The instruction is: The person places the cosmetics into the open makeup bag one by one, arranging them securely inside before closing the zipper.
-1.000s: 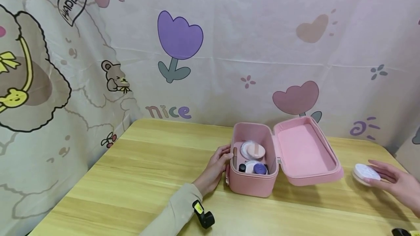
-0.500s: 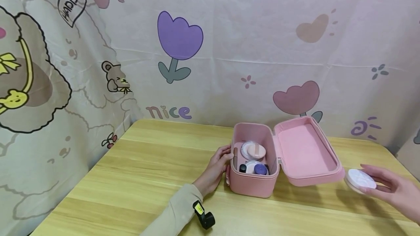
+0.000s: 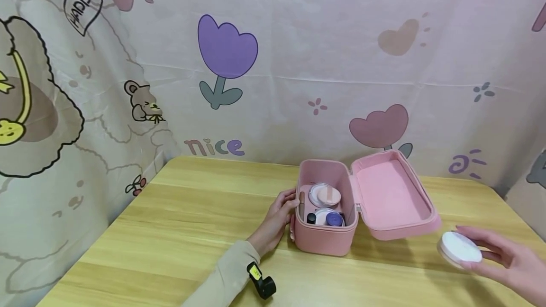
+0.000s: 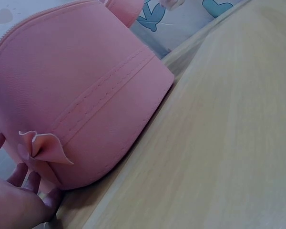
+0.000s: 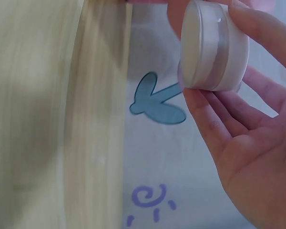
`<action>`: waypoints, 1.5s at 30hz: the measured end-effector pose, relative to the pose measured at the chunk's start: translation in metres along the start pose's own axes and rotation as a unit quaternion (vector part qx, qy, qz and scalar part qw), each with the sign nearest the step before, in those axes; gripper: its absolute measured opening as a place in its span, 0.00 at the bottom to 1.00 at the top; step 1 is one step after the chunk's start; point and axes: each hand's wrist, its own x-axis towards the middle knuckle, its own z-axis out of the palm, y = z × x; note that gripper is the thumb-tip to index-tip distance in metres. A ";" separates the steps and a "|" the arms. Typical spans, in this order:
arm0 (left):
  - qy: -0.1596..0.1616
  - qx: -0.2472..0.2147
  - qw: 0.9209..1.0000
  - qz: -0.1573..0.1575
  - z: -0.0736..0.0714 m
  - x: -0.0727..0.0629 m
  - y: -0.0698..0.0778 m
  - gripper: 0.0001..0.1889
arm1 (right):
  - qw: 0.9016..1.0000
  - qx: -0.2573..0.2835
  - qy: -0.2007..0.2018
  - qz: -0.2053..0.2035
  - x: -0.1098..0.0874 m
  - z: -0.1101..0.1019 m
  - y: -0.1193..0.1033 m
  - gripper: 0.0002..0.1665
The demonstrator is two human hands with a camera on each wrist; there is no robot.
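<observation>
A pink makeup case stands on the table, its lid swung over to the right. My left hand rests against the case's left side, thumb at the rim; in the left wrist view its fingers touch the wall beside a small pink bow. To the right of the lid, my right hand holds a round white powder jar above the table, between thumb and fingers. The right wrist view shows the jar edge-on, with a clear band round its side.
Inside the case lie a round compact with a puff, a purple-lidded pot, a black-capped item and a slim brown stick. A wooden table bears everything. Behind it hangs a printed cloth.
My right hand has carried the powder jar leftward and a little nearer to me, toward the lid. The left hand keeps its place on the case. The head view has shifted slightly.
</observation>
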 end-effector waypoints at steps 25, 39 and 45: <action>0.000 0.001 1.000 0.001 0.000 0.000 -0.001 0.31 | 0.996 -0.063 -0.060 0.011 -0.001 0.017 -0.049 0.39; 0.002 0.003 1.000 0.002 0.000 0.001 0.000 0.31 | 0.993 -0.061 -0.062 -0.085 0.006 0.022 -0.079 0.44; 0.005 0.006 1.000 0.003 0.001 0.000 0.001 0.30 | 0.989 -0.105 -0.070 -0.074 0.011 0.024 -0.090 0.44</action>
